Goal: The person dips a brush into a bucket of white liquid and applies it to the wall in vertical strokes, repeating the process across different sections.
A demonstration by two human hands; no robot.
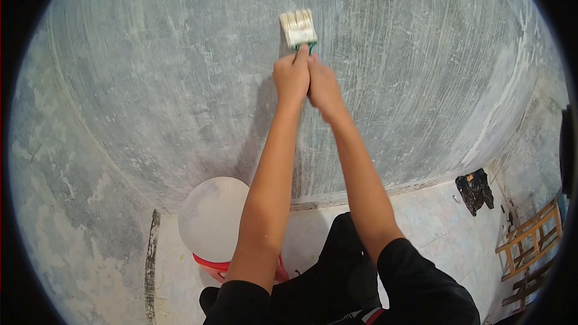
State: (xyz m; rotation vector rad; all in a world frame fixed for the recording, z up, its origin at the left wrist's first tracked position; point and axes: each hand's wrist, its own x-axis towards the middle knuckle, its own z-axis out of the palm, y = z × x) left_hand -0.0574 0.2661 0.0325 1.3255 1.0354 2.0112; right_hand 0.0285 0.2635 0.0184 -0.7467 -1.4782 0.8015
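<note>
Nearest me are the person's black sleeves and dark trousers, from five round to seven, taking the wall ahead as twelve. Close by the left arm, at half past seven, a round white disc sits over something red, most of which is hidden beneath it and behind the forearm. Under it all lies a pale, smudged floor. A slatted wooden frame is over at four, and a crumpled piece of black plastic lies a little farther on, at half past three, near where floor and walls meet.

Both bare arms stretch out toward twelve. The left hand and the right hand meet side by side, touching, clasped together round the green handle of a paintbrush; the left thumb runs up along the handle. The brush is at twelve, leaning slightly toward eleven, its pale bristles pointing up. Whether their tips press on the grey wall or sit just off it, I can't tell. That wall, farthest of all, is covered in whitish, mostly upright streaks.
</note>
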